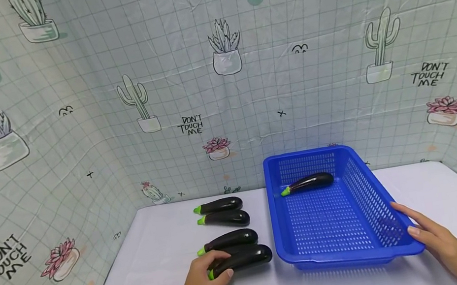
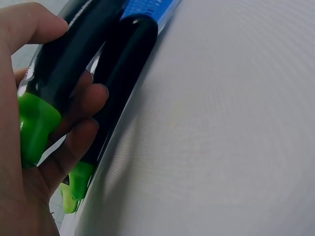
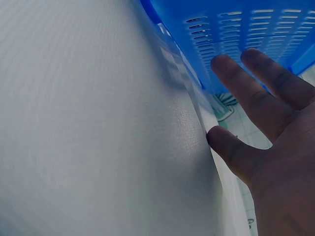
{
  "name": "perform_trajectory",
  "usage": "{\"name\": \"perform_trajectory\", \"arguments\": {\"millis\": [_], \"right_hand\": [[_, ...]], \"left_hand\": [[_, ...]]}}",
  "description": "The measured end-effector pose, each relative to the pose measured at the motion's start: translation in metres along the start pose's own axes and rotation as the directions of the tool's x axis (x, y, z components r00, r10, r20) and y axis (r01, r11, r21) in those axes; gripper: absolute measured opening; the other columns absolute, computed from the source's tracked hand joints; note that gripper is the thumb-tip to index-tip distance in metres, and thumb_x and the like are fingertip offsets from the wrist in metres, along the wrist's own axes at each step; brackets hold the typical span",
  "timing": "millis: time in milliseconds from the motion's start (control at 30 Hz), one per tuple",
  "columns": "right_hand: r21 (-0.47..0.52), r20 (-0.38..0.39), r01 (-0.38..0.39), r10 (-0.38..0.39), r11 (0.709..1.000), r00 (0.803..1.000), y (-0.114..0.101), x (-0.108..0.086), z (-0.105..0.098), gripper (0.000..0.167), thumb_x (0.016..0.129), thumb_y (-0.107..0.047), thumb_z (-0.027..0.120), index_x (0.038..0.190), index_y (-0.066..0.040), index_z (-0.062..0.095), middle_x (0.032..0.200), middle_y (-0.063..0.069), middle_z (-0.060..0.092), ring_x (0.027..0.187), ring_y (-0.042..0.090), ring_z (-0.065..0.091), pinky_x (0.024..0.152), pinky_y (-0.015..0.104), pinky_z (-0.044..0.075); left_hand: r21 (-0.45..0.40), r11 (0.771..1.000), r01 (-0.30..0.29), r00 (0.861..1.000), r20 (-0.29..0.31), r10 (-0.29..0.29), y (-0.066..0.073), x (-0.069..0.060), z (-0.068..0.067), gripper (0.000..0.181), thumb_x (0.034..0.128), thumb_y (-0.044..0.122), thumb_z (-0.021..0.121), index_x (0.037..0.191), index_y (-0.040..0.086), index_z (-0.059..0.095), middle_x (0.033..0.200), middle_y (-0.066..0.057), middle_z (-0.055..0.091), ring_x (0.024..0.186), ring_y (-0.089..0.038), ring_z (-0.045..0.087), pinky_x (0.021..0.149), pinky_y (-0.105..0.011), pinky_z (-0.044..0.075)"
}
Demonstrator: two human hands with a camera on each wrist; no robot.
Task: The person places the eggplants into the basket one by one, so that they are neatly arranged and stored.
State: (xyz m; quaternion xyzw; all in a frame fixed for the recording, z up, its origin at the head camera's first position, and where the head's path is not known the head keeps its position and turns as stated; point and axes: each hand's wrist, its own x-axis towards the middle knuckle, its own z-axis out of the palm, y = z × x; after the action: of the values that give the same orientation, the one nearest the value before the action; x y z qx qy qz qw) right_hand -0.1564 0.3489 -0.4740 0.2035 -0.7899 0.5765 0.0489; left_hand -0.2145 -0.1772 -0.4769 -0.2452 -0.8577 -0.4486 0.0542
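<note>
A pale green sheet with grid lines and drawn potted plants [image 1: 256, 88] stands behind a white-covered table [image 1: 148, 260], meeting its far edge. Toward the table's right side sits a deep blue rectangular basket of slotted plastic [image 1: 327, 226]. At the basket's near right corner, the person's right hand [image 1: 438, 236] lays its thumb and index finger on the rim, the other fingers stretched and spread by the outer wall; how firmly they press cannot be told. The left hand [image 1: 201, 279] grips a glossy, near-black, elongated eggplant [image 1: 251, 256] around its green-capped end, thumb on one side and fingers on the other; whether it is clear of the table cannot be told. Just beyond lies a second glossy dark eggplant [image 1: 236, 238], then two more dark eggplants [image 1: 229, 219] [image 1: 222, 205] side by side nearer the table's far edge. A single dark eggplant [image 1: 313, 182] lies crosswise near the basket's far end. Because the hold is near one end of a smooth skin, the thick end could droop, swivel loose or knock the basket's left rim, which is close; a sideways brush could roll the neighbour, and heavy pressure on the corner might tip the basket.
</note>
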Motion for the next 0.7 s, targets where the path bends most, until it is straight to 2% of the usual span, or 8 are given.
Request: {"name": "perform_trajectory", "arguments": {"millis": [200,367,600,700], "right_hand": [[-0.005,-0.004,0.045,-0.045,0.999,0.999,-0.0030,0.0018,0.0004,0.054,0.106,0.001,0.027,0.159,-0.004,0.021,0.157,-0.017,0.024,0.135,-0.012,0.031,0.098,0.007,0.033],[0.008,0.005,0.046,-0.046,0.999,0.999,-0.0045,0.0018,0.0013,0.054,0.106,0.002,0.026,0.159,-0.003,0.020,0.156,-0.018,0.024,0.134,-0.012,0.033,0.098,0.008,0.034],[0.016,0.012,0.034,-0.035,0.999,0.999,-0.0026,0.0010,0.0007,0.054,0.106,0.000,0.026,0.160,-0.005,0.018,0.156,-0.020,0.023,0.134,-0.013,0.031,0.098,0.007,0.033],[0.009,0.008,0.030,-0.030,1.000,1.000,-0.0019,0.0007,0.0008,0.054,0.106,0.000,0.027,0.160,-0.005,0.019,0.156,-0.020,0.023,0.133,-0.013,0.032,0.098,0.007,0.033]], "left_hand": [[0.005,1.000,-0.019,0.999,-0.026,0.019,-0.0018,-0.0005,0.0006,0.026,0.0854,0.019,0.077,0.109,0.023,0.070,0.107,0.012,0.068,0.097,-0.010,0.062,0.088,-0.030,0.051],[0.005,0.999,-0.040,0.995,-0.087,0.040,-0.0033,-0.0013,0.0019,0.030,0.0819,0.015,0.080,0.109,0.023,0.070,0.106,0.011,0.068,0.096,-0.011,0.062,0.087,-0.030,0.051],[0.008,0.997,-0.081,0.973,-0.216,0.081,-0.0036,0.0006,0.0031,0.040,0.0754,0.007,0.083,0.108,0.026,0.070,0.106,0.012,0.068,0.097,-0.011,0.064,0.088,-0.030,0.052],[0.006,0.995,-0.099,0.964,-0.246,0.097,-0.0038,0.0010,0.0031,0.043,0.0737,0.005,0.084,0.108,0.025,0.069,0.106,0.012,0.067,0.095,-0.012,0.064,0.085,-0.028,0.053]]}}
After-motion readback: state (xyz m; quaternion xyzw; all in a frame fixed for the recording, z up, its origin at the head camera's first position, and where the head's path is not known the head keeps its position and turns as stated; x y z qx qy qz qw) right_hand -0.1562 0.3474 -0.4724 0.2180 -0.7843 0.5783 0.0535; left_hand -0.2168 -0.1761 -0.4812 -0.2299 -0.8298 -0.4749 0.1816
